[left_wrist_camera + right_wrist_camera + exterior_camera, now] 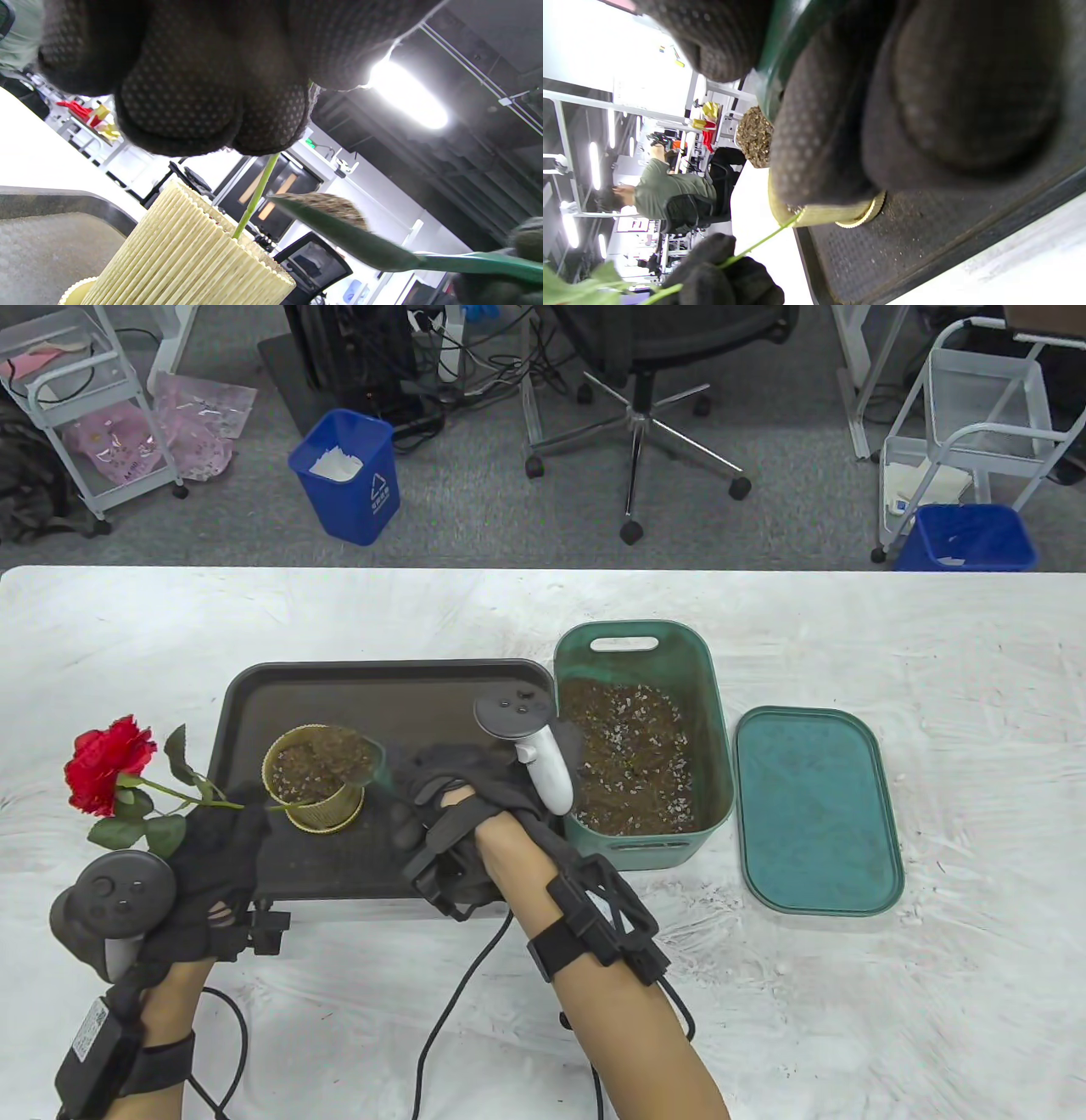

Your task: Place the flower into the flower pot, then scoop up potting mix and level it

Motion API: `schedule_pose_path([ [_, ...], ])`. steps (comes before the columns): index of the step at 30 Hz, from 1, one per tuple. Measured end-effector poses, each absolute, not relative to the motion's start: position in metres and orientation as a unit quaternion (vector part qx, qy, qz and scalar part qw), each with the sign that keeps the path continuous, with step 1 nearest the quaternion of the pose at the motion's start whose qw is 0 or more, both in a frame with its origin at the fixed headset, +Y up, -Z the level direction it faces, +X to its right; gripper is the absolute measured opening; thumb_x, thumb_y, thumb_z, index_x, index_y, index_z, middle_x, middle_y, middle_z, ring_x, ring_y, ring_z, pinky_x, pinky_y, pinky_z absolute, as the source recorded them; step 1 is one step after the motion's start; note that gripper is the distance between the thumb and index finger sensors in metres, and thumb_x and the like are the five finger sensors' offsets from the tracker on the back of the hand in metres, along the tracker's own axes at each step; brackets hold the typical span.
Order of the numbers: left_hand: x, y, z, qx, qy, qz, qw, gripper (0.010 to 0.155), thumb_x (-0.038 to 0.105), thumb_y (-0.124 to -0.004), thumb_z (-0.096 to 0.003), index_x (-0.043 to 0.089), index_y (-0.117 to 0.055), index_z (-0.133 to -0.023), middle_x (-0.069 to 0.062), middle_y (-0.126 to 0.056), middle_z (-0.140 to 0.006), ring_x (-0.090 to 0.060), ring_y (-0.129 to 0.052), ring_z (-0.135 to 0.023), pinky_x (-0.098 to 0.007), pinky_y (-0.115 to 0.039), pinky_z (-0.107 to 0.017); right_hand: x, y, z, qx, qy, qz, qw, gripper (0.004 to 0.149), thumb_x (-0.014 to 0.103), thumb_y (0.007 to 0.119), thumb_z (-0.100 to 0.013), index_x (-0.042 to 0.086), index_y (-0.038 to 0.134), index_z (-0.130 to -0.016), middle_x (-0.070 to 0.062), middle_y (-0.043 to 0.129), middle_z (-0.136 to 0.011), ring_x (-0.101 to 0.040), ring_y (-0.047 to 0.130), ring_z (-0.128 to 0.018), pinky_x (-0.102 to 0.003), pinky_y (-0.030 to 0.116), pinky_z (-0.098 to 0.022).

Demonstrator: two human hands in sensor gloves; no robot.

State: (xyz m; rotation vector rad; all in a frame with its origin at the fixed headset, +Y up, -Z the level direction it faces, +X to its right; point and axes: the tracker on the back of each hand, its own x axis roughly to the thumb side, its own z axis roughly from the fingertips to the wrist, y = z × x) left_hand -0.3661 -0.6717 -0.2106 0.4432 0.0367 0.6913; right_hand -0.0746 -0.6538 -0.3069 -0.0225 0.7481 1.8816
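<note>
Green trowel gripped in my right hand; left hand pinches the rose stem; I read no labels.

Grey carpet, office chair, blue bins, white carts.

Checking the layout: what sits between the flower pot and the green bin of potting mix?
In the table view, the right hand lies between the flower pot and the bin, over the dark tray.
</note>
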Motion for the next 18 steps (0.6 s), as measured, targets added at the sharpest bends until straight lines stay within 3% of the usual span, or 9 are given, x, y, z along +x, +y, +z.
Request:
schedule_pose_path([
  [10, -0.366, -0.672, -0.211, 0.215, 0.019, 0.339, 0.916, 0.046, 0.04, -0.081, -0.0387, 0.016, -0.094, -0.076, -0.002, -0.105, -0.055, -0.026, -0.109, -0.034, -0.042, -0.092, -0.036, -0.12, -0.66, -0.315, -0.001, 0.299, 0.844, 0.446, 0.051, 0.031, 0.076, -0.041, 0.0, 0.076, -0.081, -0.022, 0.097, -0.059, -0.025, 0.11, -0.02, -0.04, 0.099, -0.007],
  [18, -0.365, -0.672, -0.21, 0.214, 0.019, 0.339, 0.916, 0.047, 0.04, -0.081, -0.0386, 0.016, -0.094, -0.076, -0.002, -0.105, -0.055, -0.026, -0.109, -0.034, -0.042, -0.092, -0.036, -0.145, -0.63, -0.304, 0.069, 0.135, 0.954, 0.258, 0.049, 0.034, 0.082, -0.039, 0.003, 0.083, -0.077, -0.02, 0.101, -0.053, -0.024, 0.109, -0.013, -0.039, 0.097, -0.002],
])
